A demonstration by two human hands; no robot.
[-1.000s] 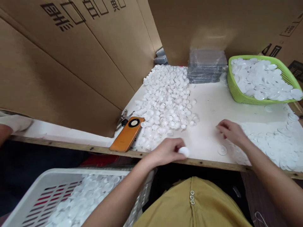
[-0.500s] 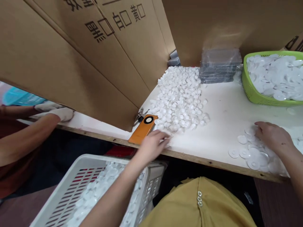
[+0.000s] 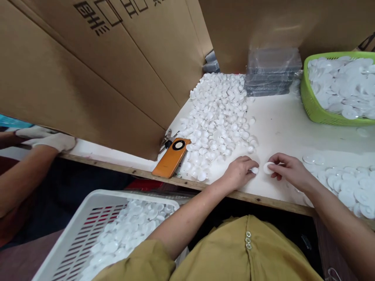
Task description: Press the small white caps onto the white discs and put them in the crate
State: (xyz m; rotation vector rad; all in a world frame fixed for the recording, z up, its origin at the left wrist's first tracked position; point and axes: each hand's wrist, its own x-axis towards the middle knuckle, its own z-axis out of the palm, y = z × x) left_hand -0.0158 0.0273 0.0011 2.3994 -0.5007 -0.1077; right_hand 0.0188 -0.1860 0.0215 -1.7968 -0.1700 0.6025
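Observation:
Between thumb and fingers of my right hand (image 3: 288,169) is a flat white plastic disc (image 3: 268,168), held just above the table. My left hand (image 3: 241,172) faces it a short way to the left, closed on a small white plastic cap (image 3: 254,170) that pokes out at its fingertips. The two pieces are apart. Behind my left hand spreads a heap of small white caps (image 3: 218,113). Many flat white discs (image 3: 348,183) lie to the right of my right hand, some under the forearm.
An orange phone (image 3: 170,158) and keys (image 3: 166,137) lie by the cardboard partition (image 3: 96,86). Grey wrapped blocks (image 3: 271,74) and a green basket (image 3: 310,103) of discs stand behind. A white crate (image 3: 96,195) holds caps below the table edge. Another person's gloved hands (image 3: 54,141) are at left.
My left hand has moved right from beside the phone and now holds a cap. My right hand has come left from the discs with one disc. The camera view has shifted slightly.

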